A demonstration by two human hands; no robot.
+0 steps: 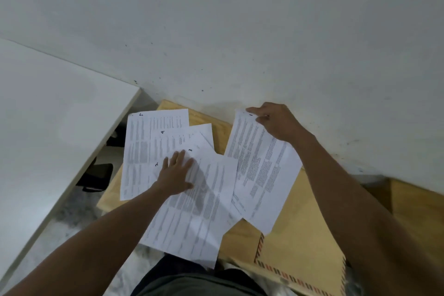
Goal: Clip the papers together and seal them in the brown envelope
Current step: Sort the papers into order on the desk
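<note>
Several printed white sheets, hand-numbered at their tops, lie fanned over a small wooden table (216,132). My left hand (176,173) rests flat with straight fingers on the overlapping sheets (204,199) in the middle. My right hand (276,122) pinches the top edge of a separate sheet (262,175) on the right, marked 1, its far end lifted near the wall. The brown envelope (302,252) with a red and dark striped border lies under the sheets at the table's near right. No clip is in view.
A white wall (240,31) stands directly behind the table. A white tabletop (48,127) fills the left side, with a dark chair (98,175) beneath its edge. My lap shows at the bottom. The grey floor lies between the tables.
</note>
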